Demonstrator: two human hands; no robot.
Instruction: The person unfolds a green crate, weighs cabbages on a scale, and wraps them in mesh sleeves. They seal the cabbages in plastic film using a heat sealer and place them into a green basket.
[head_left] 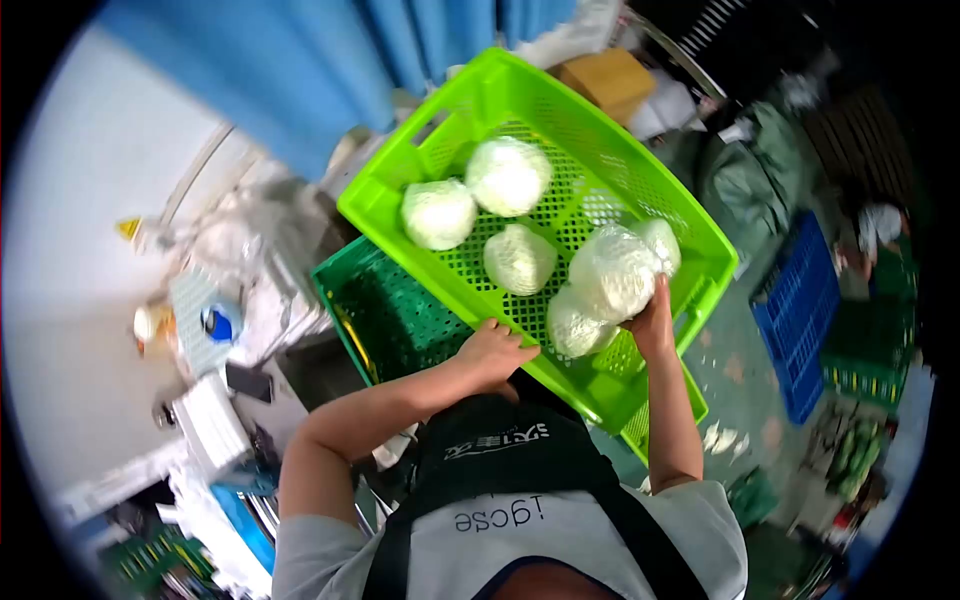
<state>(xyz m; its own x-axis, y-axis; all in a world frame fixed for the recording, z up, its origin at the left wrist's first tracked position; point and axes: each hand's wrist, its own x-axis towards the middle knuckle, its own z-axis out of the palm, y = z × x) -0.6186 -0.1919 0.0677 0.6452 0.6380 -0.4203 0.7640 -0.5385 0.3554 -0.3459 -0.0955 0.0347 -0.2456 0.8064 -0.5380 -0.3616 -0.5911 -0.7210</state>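
Note:
A bright green plastic crate (400,240) lies in front of me, tilted across the view. Several pale, round vegetable heads in clear film, cabbage-like, sit in it, among them a wrapped cabbage (510,176) at the far side and another (520,260) near the middle. My right hand (652,322) reaches over the crate's right end and is closed on a wrapped cabbage (612,272), which overlaps two others; part of its grip is hidden behind the cabbage. On the crate's near rim rests my left hand (497,352), its fingers curled over the edge.
Below the bright crate, to the left, is a dark green crate (400,305). Blue pallets (800,310) and a green sack (750,175) stand on the right, with pale scraps (722,438) on the floor. A cardboard box (608,80) lies behind. Left is a cluttered bench with a phone (249,382).

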